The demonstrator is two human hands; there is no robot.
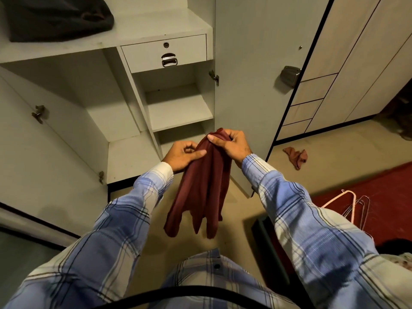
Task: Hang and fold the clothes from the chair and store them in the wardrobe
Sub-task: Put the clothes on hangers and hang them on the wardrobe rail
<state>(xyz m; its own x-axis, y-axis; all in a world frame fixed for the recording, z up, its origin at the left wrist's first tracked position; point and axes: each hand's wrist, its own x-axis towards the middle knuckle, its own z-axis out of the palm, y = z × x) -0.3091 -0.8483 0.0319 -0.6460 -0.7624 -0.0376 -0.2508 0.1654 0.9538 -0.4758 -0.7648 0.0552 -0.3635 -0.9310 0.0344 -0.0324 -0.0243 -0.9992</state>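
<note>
Plaid sleeves are filling the bottom of the view, both arms reaching out toward the open wardrobe (124, 139). Going left to right from that wardrobe's middle divider: the left hand (182, 156) is sitting just right of it, thumb laid flat against the maroon garment (204, 186) with the other fingers loosely curled, more steadying than gripping as far as I can tell. Next, the garment itself is hanging bunched and vertical in front of the wardrobe's lower shelves, tails dangling over the floor. Then the right hand (229, 142) is clamping the top of the cloth in a proper fist.

Honestly, for a decent fold I'd be finding both shoulder seams first and shaking it flat, because folding it while it's this scrunched is just going to lock in creases. The lower right shelf (178, 108) is looking like the easy spot.

Further right of the wardrobe, a small reddish cloth (296, 157) is lying on the floor and some hangers (354, 208) are resting on a red surface. Can't tell what kind of garment it is, and the chair isn't showing anywhere.
</note>
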